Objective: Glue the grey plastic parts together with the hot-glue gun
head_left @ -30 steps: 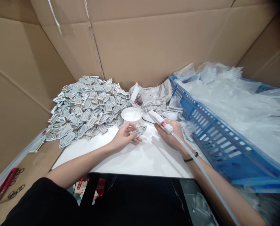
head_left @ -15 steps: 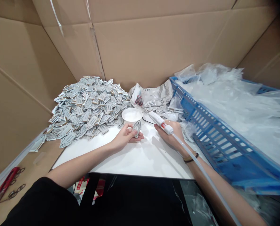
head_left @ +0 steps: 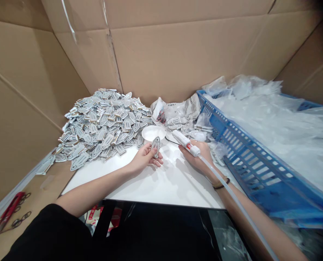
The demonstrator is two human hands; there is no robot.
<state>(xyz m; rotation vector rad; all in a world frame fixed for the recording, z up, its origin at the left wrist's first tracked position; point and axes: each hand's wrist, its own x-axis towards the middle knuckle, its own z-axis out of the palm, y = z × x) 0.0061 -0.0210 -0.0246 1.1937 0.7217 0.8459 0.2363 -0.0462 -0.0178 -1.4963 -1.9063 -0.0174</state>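
Pinched between the thumb and fingers of my left hand (head_left: 142, 158) is a small grey, pointed flat piece (head_left: 156, 144) with a raised outline, held upright. It is just in front of a shallow white dish (head_left: 150, 133). My right hand (head_left: 201, 154) is wrapped round a white, pen-like dispenser (head_left: 181, 139) with a red band, to the right of the piece and apart from it. A clear tube (head_left: 228, 190) runs from the back of the dispenser along my right forearm. A thin dark tip or wire extends from near the dispenser towards the dish.
A large heap of similar grey pieces (head_left: 104, 123) lies at the back left. Crumpled printed plastic (head_left: 187, 105) and more pieces lie behind the dish. On the right stands a blue crate (head_left: 248, 163) full of clear bags (head_left: 281, 119). Red-handled scissors (head_left: 11, 208) lie at far left.
In my left hand the grey piece has been turned more upright, and its pointed end now stands higher, before the dish. My right hand keeps its grip on the dispenser.
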